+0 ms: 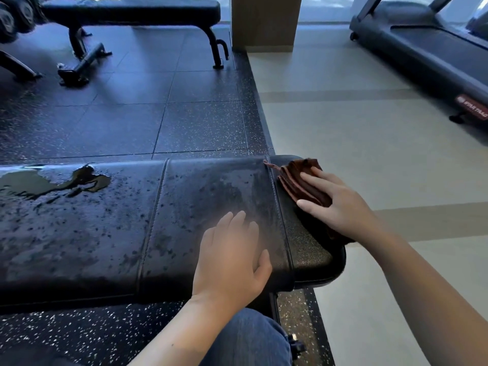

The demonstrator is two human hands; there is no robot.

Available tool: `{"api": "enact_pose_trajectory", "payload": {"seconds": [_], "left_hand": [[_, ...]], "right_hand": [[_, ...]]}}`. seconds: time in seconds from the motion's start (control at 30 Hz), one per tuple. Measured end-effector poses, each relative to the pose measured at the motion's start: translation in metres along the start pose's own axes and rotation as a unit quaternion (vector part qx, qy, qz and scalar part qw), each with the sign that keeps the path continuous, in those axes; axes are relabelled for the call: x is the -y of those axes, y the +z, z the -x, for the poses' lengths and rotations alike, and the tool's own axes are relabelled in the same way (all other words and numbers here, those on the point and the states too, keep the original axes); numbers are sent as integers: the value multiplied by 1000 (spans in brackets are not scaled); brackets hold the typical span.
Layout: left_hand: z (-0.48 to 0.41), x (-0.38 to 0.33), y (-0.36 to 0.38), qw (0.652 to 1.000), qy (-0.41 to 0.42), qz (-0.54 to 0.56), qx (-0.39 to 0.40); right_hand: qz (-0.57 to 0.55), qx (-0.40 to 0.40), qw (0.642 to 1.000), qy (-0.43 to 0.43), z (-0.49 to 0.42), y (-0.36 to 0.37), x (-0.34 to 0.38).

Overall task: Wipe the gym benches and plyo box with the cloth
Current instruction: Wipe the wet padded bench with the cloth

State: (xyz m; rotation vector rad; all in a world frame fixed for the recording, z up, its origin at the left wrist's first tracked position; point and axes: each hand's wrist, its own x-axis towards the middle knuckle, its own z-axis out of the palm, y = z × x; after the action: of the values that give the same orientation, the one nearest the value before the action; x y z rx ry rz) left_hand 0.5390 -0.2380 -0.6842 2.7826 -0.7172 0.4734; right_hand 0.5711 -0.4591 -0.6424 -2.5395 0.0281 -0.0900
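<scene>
- Cloth [298, 180] — brown and folded into a thick pad — lies on the right-hand end of the near bench [105, 233], on the short end panel past the last seam.
- Right hand [340, 204] lies flat on top of it. The fingers are straight and spread, pressing down rather than curled round the fabric, which looks meant to put the whole fold against the vinyl.
- Left hand [232, 257] is over the middle panel just beside that seam, with loose, extended fingers holding nothing. It is blurred, so I cannot tell whether it bears on the pad or only hovers; my guess is that it steadies the body.
- Starting at the end of the bench would allow one long pass leftward, towards the wet part.
- The pad is black stitched vinyl, beaded with droplets across most of its length. A puddle [52, 180] sits on the far edge of the left panel — the wettest spot, and well apart from the cloth.
- A knee in jeans [250, 339] shows below the bench edge, so the person is low and close to it.
- Dark speckled rubber tiles [132, 114] lie under the bench and meet a pale floor [369, 154] on the right.
- Beyond stand a second bench [132, 10], a wooden pillar [264, 22] and a treadmill [422, 43]; no plyo box is in view.
</scene>
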Motion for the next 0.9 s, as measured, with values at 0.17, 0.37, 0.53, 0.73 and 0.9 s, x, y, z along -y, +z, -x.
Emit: {"api": "enact_pose_trajectory", "payload": {"seconds": [0.17, 0.37, 0.53, 0.73, 0.9], "left_hand": [[1, 0, 0, 1000, 0, 6, 4], [1, 0, 1, 1000, -3, 11, 1], [0, 0, 1, 1000, -2, 11, -4], [0, -1, 2, 1000, -1, 2, 3], [0, -2, 4, 1000, 1, -7, 2]], "right_hand": [[99, 32, 995, 10, -23, 7, 6], [91, -3, 996, -6, -67, 9, -6], [21, 22, 999, 12, -71, 5, -15], [-80, -44, 996, -5, -2, 8, -26], [-190, -25, 980, 50, -55, 5, -33]]}}
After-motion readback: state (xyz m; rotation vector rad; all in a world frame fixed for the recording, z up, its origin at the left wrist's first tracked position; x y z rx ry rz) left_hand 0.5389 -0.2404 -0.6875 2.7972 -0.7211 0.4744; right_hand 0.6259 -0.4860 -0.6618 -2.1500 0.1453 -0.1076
